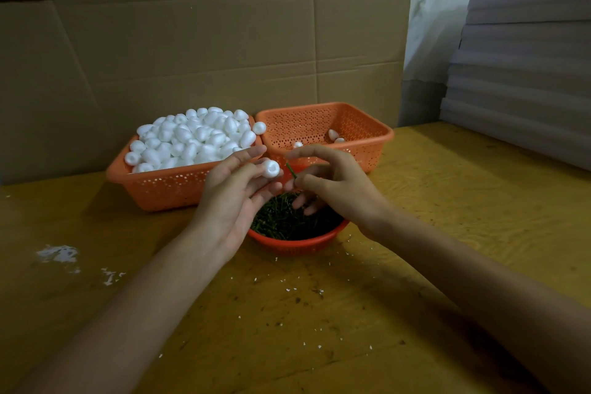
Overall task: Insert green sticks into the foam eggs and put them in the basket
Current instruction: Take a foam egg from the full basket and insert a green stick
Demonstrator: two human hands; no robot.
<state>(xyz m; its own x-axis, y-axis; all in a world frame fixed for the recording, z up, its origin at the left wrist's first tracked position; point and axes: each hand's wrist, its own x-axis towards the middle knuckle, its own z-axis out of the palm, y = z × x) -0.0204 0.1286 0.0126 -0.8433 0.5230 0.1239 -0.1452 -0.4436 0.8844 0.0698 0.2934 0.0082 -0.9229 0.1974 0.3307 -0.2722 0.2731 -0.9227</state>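
My left hand (235,192) holds a white foam egg (270,168) at its fingertips, flat end facing right. My right hand (332,184) pinches a short green stick (291,170) between thumb and a finger, its tip a little to the right of the egg and apart from it. Both hands hover over a round orange bowl (297,244) full of green sticks (281,221). Behind on the left an orange basket (166,189) is heaped with white foam eggs (195,137). The right orange basket (367,134) holds three eggs (333,134).
The baskets stand on a yellow wooden table (415,233) strewn with white foam crumbs (57,254). Cardboard boxes (192,41) form a wall behind. A stack of grey foam sheets (524,73) lies at the right rear.
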